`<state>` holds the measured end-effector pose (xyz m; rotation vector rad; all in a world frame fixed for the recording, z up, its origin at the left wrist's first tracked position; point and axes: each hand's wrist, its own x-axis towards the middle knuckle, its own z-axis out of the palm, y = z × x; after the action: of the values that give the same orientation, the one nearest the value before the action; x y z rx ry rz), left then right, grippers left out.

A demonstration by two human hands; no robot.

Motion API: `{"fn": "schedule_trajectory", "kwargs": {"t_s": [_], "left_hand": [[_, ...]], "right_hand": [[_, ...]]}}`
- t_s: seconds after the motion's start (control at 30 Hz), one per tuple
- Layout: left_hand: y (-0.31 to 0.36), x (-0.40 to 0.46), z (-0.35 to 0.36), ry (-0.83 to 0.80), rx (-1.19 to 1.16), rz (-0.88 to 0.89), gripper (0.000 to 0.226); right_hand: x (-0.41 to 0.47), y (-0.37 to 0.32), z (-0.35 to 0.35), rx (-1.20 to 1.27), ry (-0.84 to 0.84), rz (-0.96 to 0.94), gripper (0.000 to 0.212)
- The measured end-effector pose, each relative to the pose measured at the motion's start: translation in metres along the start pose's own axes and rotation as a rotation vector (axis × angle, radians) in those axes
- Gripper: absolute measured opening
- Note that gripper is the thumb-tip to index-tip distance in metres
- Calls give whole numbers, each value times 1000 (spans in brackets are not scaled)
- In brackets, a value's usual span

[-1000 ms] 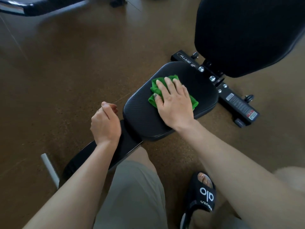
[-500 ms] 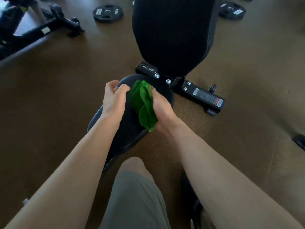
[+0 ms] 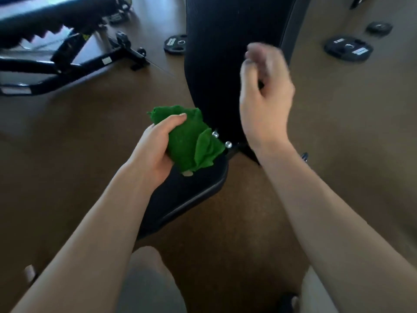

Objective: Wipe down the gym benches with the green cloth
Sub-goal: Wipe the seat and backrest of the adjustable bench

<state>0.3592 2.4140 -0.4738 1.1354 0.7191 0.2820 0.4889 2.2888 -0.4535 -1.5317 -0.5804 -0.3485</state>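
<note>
cloth (image 3: 189, 141) has passed to our left hand (image 3: 151, 152), fingers gripping it, while our right hand (image 3: 264, 98) hangs empty, loosely curled, so the backrest (image 3: 225, 64) likely comes next.

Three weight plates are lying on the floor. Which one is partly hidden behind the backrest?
The weight plate left of the backrest: the backrest covers its right edge. The large plate and small plate on the right lie in full view.
</note>
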Motion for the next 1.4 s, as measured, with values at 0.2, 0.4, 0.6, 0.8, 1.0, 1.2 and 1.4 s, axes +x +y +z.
{"fn": "schedule_trajectory", "kwargs": {"t_s": [0.2,0.4,0.6,0.8,1.0,1.2,1.4], "left_hand": [[25,11,71,201,-145,170,41],[49,37,169,369,-84,322,35],[34,59,184,318,119,322,110],[25,54,189,436,257,580,32],[23,69,191,513,443,810,30],[30,91,183,620,518,882,27],[40,95,177,658,403,889,28]], "right_hand": [[104,8,-27,141,243,142,29],[110,17,-24,235,-136,606,65],[106,28,-22,216,-136,462,57],[105,34,-20,186,-104,452,70],[105,38,-20,184,-114,442,67],[104,29,-20,157,-76,475,54],[102,22,-19,131,-75,537,59]]}}
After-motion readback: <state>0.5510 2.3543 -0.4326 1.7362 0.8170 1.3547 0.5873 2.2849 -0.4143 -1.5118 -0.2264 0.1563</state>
